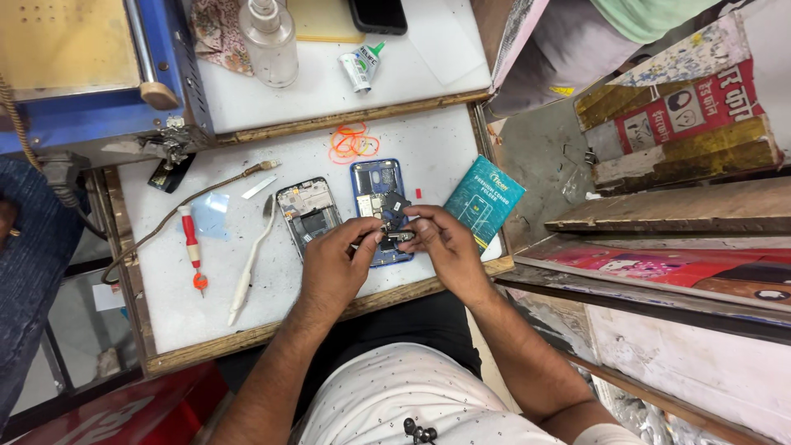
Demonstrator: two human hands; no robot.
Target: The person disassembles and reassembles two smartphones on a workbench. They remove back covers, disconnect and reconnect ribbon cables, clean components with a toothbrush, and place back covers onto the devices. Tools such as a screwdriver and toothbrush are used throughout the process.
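Pinch the small dark part [394,236] firmly in both the left hand [334,262] and right hand [443,243], steady above the blue phone [372,177].

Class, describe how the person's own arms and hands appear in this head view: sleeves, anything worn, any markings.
Both forearms are bare, with no sleeves reaching them. The left hand and right hand wear no gloves; no watch, bracelet or ring shows. The person wears a white shirt with small dark dots on the torso.
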